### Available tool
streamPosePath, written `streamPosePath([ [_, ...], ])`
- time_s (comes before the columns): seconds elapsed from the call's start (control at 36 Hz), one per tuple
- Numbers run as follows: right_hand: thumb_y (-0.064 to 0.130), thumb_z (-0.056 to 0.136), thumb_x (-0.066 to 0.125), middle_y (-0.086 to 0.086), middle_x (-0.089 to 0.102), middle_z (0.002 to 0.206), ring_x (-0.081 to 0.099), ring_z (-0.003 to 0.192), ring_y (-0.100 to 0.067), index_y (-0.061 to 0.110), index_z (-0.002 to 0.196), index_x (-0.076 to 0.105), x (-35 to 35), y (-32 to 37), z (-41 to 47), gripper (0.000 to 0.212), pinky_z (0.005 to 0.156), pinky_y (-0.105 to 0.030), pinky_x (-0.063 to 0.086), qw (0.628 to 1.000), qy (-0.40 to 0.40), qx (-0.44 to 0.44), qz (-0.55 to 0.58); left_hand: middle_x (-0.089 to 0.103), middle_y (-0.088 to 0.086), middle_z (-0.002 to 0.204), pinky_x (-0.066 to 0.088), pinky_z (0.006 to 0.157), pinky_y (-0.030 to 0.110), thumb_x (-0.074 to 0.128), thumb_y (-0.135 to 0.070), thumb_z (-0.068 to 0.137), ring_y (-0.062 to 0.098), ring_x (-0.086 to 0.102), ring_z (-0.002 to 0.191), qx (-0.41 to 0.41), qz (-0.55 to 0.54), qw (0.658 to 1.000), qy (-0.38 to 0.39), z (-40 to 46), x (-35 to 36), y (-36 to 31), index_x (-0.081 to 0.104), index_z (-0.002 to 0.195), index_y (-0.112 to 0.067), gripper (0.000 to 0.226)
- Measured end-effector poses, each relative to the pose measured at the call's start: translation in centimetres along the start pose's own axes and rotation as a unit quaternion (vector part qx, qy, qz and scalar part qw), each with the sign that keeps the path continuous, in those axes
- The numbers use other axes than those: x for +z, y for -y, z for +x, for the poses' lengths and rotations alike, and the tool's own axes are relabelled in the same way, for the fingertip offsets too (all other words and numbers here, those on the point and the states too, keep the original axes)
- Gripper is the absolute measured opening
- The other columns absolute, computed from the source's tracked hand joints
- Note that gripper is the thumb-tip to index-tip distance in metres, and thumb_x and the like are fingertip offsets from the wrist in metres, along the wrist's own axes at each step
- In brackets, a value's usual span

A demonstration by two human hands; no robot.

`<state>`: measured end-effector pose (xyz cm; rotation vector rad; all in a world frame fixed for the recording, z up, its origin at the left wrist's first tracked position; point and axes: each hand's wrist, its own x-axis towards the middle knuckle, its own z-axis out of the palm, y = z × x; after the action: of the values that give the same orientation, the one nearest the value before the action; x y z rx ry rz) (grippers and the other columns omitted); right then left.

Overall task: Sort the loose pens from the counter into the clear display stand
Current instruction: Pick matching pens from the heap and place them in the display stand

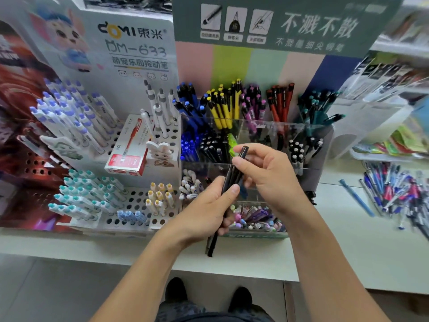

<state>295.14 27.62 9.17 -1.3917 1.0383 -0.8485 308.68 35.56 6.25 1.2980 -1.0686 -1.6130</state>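
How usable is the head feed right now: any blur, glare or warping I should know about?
Head view: both hands, left and right, and the black pens are sharp; edges smear, the loose pen pile is blurred; wide-angle bending warps the counter; light is even, no strong glare.

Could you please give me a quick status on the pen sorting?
Left hand grips bundle of black pens. Right hand pinches one black pen above clear acrylic display stand. Nothing blocking.
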Motion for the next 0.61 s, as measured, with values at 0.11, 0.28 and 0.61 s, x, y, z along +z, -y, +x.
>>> streamPosePath([
  [0.11, 0.008, 0.092, 0.072, -0.021, 0.067, 0.074, 0.056, 0.051, -0.018, 0.016, 0.117, 0.067, -1.1, -0.4, -0.5, 0.027, 0.052, -0.029, 0.052, 0.997, -0.054, -0.043, -0.032, 0.042, 0.004, 0.077, 0.036, 0.046, 0.026, 0.042, -0.041, 0.106, 0.011, 0.046, 0.052, -0.006, 0.001, 0.999, -0.039, 0.6, 1.3, 0.3, 0.040, 0.099, -0.022, 0.020],
  [0.28, 0.009, 0.093, 0.071, 0.000, 0.062, 0.061, 0.056, 0.051, -0.013, 0.014, 0.116, 0.068, -1.7, -0.8, -1.3, 0.024, 0.052, -0.028, 0.051, 1.000, -0.018, -0.021, -0.001, 0.047, 0.003, 0.077, 0.035, 0.039, 0.017, 0.057, -0.036, 0.100, 0.003, 0.042, 0.041, 0.009, 0.021, 0.998, -0.062, 1.2, 1.8, -0.3, 0.039, 0.102, -0.019, 0.025],
  [0.61, 0.005, 0.093, 0.070, -0.013, 0.072, 0.075, 0.058, 0.054, -0.011, 0.014, 0.111, 0.067, -2.5, -2.2, -2.2, 0.021, 0.053, -0.024, 0.049, 0.995, -0.080, 0.012, 0.052, 0.049, 0.007, 0.080, 0.039, 0.040, 0.019, 0.069, -0.024, 0.095, 0.010, 0.048, 0.047, 0.016, 0.069, 0.993, -0.091, 2.0, 2.8, -0.1, 0.034, 0.099, -0.015, 0.036],
])
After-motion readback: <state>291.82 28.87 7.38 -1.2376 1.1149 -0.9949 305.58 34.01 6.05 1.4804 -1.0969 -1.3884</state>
